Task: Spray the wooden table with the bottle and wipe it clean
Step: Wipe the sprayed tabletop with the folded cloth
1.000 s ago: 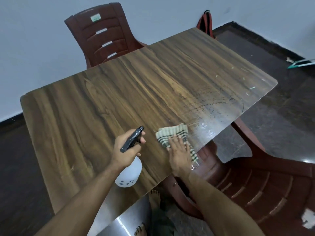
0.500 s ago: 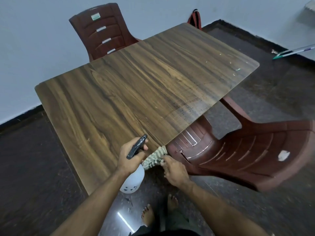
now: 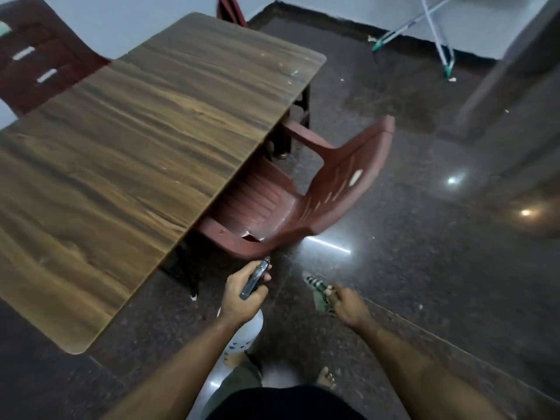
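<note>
The wooden table (image 3: 127, 153) fills the left half of the view, its top bare with a few pale specks near the far right corner. My left hand (image 3: 242, 294) is off the table's near right side, over the floor, shut on the white spray bottle (image 3: 247, 331) with its black nozzle pointing up and away. My right hand (image 3: 348, 304) is further right, also over the floor, gripping the striped green-and-white cloth (image 3: 318, 291), which hangs from my fingers.
A maroon plastic chair (image 3: 303, 201) is tucked under the table's right side, just ahead of my hands. Another maroon chair (image 3: 36, 59) stands at the far left. A metal rack (image 3: 436, 34) leans by the far wall. My bare feet (image 3: 325, 378) stand on dark polished floor.
Both hands have come off the tabletop and pulled back to the right over the floor, cloth lifted away. The view has swung right, shifting the table leftward.
</note>
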